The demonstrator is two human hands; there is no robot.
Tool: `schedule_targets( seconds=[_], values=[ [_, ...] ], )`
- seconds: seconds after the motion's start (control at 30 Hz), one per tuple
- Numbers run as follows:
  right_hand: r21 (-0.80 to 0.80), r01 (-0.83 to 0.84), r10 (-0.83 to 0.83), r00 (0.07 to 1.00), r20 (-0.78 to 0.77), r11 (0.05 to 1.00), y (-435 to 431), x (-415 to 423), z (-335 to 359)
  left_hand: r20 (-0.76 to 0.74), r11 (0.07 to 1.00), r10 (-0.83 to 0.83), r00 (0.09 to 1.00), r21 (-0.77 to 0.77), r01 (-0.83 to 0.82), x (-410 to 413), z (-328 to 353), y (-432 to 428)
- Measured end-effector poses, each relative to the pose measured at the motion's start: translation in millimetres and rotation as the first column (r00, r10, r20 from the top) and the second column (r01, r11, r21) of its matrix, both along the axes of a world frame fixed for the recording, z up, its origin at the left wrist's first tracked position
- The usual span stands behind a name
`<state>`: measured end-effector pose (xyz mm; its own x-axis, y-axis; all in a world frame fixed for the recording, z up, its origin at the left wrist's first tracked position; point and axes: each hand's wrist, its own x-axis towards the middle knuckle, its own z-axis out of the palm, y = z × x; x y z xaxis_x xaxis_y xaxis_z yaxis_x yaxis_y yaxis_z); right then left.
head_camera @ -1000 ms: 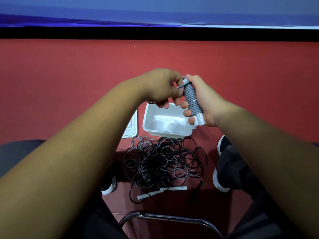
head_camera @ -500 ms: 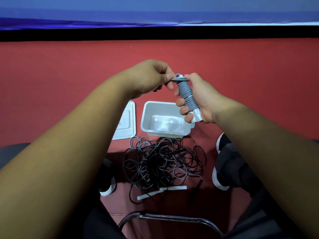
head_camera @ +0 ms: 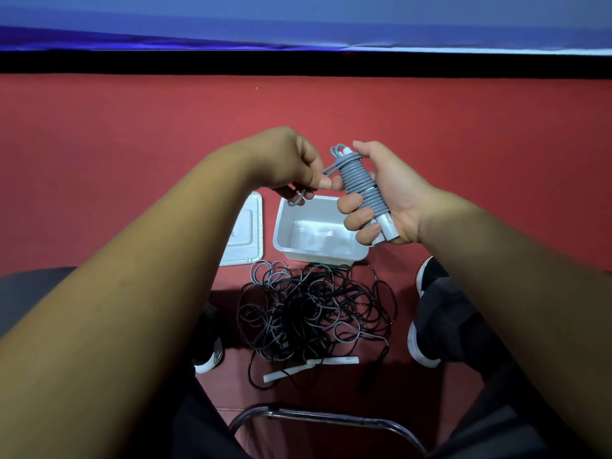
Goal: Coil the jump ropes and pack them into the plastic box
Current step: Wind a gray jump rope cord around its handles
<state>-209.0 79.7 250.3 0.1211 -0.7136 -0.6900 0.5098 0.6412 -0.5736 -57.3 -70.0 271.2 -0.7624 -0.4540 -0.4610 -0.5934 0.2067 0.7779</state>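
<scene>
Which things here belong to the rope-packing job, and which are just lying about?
Job: grey rope, wound on its handles, gripped by the right hand, tail pinched by the left hand; tangled ropes; plastic box; lid.
Incidental: chair frame; worn shoes.

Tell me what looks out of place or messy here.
The tangle of black and grey jump ropes sprawls knotted on the red floor just in front of the plastic box, white handles poking out. The lid lies off beside the box. Nothing looks damaged.
</scene>
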Motion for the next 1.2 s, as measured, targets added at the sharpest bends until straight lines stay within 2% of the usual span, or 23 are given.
schedule_targets(
  seconds=[0.13, 0.27, 0.33, 0.4, 0.57, 0.73, 0.8, 0.87, 0.93, 1.03, 1.1, 1.2],
  values=[
    [-0.041, -0.068, 0.068, 0.998, 0.004, 0.997, 2.2, -1.6, 4.8, -0.05, 0.999, 0.021, 0.999, 0.046, -0.019, 2.0, -5.1, -1.8],
    [-0.07, -0.018, 0.021, 0.999, 0.05, 0.997, 2.4, -8.1, 12.8, -0.168, 0.992, 0.056, 0.984, 0.121, -0.036, 3.3, -8.4, -3.7],
    [-0.084, 0.005, 0.0, 0.998, 0.065, 0.996, 3.1, -11.4, 16.1, -0.229, 0.98, 0.037, 0.973, 0.2, 0.01, 4.4, -9.2, -4.0],
    [-0.095, 0.009, -0.002, 0.997, 0.071, 0.995, 3.9, -13.1, 16.9, -0.248, 0.976, -0.013, 0.969, 0.209, 0.066, 4.6, -10.0, -4.4],
    [-0.121, -0.059, 0.072, 0.992, 0.104, 0.991, 7.9, -14.1, 15.2, -0.194, 0.995, -0.069, 0.979, 0.061, 0.082, 1.0, -4.4, -6.4],
    [-0.152, -0.189, 0.214, 0.963, 0.166, 0.97, 12.6, -10.7, 13.2, -0.122, 0.952, -0.132, 0.984, -0.291, 0.092, -4.1, -0.6, -6.8],
    [-0.165, -0.221, 0.251, 0.949, 0.192, 0.961, 14.2, -9.6, 13.8, -0.142, 0.949, -0.141, 0.98, -0.3, 0.093, -5.4, -1.7, -4.2],
    [-0.181, -0.222, 0.255, 0.949, 0.186, 0.958, 14.5, -10.0, 15.7, -0.204, 0.976, -0.091, 0.975, -0.213, 0.047, -3.0, -3.1, -4.7],
    [-0.191, -0.198, 0.228, 0.962, 0.151, 0.961, 13.5, -10.8, 18.2, -0.289, 0.999, 0.0, 0.957, -0.052, -0.016, 1.6, -4.4, -8.3],
    [-0.199, -0.148, 0.174, 0.977, 0.121, 0.969, 11.1, -10.6, 20.6, -0.392, 0.974, 0.18, 0.902, 0.202, -0.107, 4.5, -9.0, -9.8],
    [-0.203, -0.115, 0.138, 0.985, 0.105, 0.972, 9.8, -11.1, 20.3, -0.431, 0.89, 0.372, 0.822, 0.417, -0.184, 0.4, -12.2, -4.8],
    [-0.202, -0.082, 0.093, 0.994, 0.049, 0.976, 7.3, -12.3, 18.1, -0.418, 0.695, 0.627, 0.657, 0.681, -0.23, -8.5, -15.1, 1.6]
  ],
)
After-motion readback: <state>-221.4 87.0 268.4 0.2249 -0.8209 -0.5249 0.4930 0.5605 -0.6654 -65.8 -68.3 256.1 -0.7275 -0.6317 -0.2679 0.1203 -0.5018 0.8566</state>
